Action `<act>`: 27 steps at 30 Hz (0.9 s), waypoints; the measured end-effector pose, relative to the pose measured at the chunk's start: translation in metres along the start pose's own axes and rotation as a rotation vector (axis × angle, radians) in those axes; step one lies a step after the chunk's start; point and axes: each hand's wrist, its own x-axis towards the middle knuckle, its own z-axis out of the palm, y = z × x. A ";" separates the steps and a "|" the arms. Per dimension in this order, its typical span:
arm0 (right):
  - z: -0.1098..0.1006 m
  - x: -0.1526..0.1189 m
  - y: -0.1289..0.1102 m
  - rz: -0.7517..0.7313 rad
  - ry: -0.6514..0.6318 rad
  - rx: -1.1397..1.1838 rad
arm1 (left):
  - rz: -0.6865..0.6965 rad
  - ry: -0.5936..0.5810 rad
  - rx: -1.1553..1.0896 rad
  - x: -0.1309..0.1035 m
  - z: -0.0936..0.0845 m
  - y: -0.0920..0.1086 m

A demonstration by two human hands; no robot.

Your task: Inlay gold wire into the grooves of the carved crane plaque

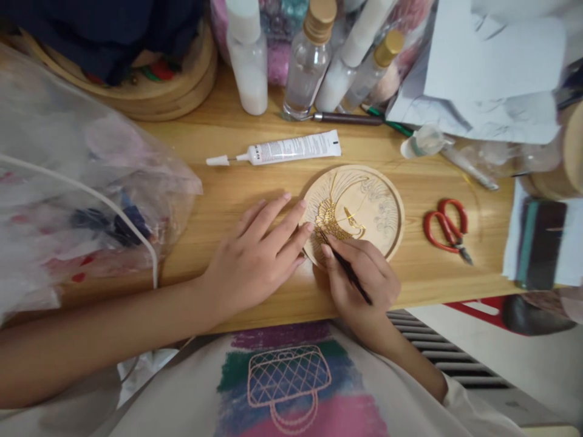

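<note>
A round wooden plate (401, 212) with a raised rim lies on the table, printed with fine line drawings. Gold wire (328, 217) forms scale-like loops over its left half, and a longer strand curves across the middle. My right hand (362, 273) pinches dark tweezers (353, 276), their tips down at the lower edge of the gold wire. My left hand (259, 252) rests with fingers stretched out, the fingertips at the plate's left rim. Whether the tweezer tips grip the wire is too small to tell.
A white glue tube (296, 149) lies behind the plate, its nozzle pointing left. Red-handled pliers (449, 227) sit to the right. Several bottles (307, 67) stand at the back. Plastic bags (100, 200) and a white cable (109, 203) are on the left; a phone (542, 243) is far right.
</note>
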 end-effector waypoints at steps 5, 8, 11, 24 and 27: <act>0.000 0.000 0.000 0.004 -0.012 0.010 | -0.002 0.006 0.003 0.000 -0.001 -0.001; 0.000 0.000 0.000 0.007 -0.009 0.013 | 0.005 0.006 0.008 0.000 -0.001 0.000; 0.000 0.000 0.000 0.001 0.000 0.010 | 0.009 0.013 0.007 0.001 -0.002 0.000; 0.000 0.000 0.000 0.005 -0.010 0.006 | 0.010 0.013 -0.009 0.001 -0.001 0.000; 0.000 0.000 0.000 0.009 -0.009 0.008 | 0.006 0.016 -0.014 0.001 -0.001 0.000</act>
